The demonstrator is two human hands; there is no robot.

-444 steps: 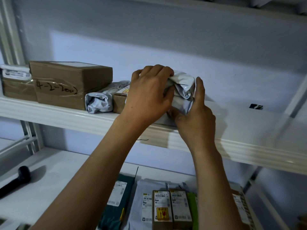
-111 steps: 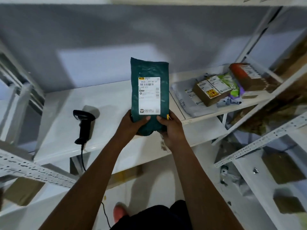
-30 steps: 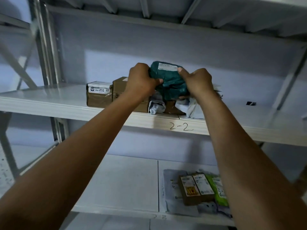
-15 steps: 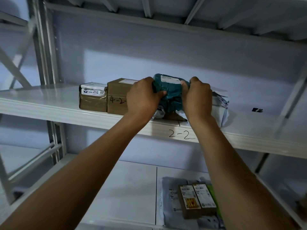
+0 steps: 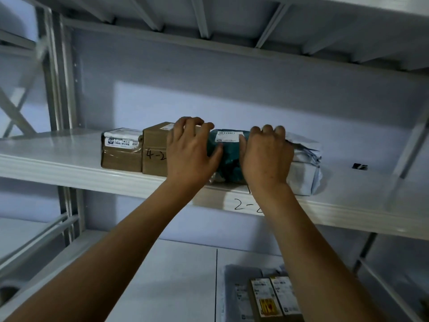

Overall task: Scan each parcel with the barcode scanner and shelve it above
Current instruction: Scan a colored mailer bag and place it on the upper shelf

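Both grips are clamped on the teal poly mailer (image 5: 228,159). Your left grip (image 5: 190,154) curls over its left end, thumb pressed into the front. Your right grip (image 5: 267,156) hooks over the top at the right end, thumb on the white label (image 5: 228,137).

The mailer sits mid-frame on the upper shelf (image 5: 69,166). It's squeezed between the cardboard box marked "4-2" (image 5: 154,149) on its left and a pale grey poly mailer (image 5: 304,175) on its right. A pale scrap shows under its lower left edge, so it may be riding on another parcel. Can't confirm, your grips cover the base.

Handling, my read: light and soft. The film dents under your thumb, so the contents probably give. The film is likely slick, so a pinch on a flat face may slide. Hold it by the bunched ends, as you are now. Its rounded front bulges toward the shelf lip and could roll off unless it's seated deep.

A smaller taped box (image 5: 121,149) stands left of the "4-2" box. More parcels (image 5: 267,298) lie on the lower shelf, bottom right. No scanner in frame.
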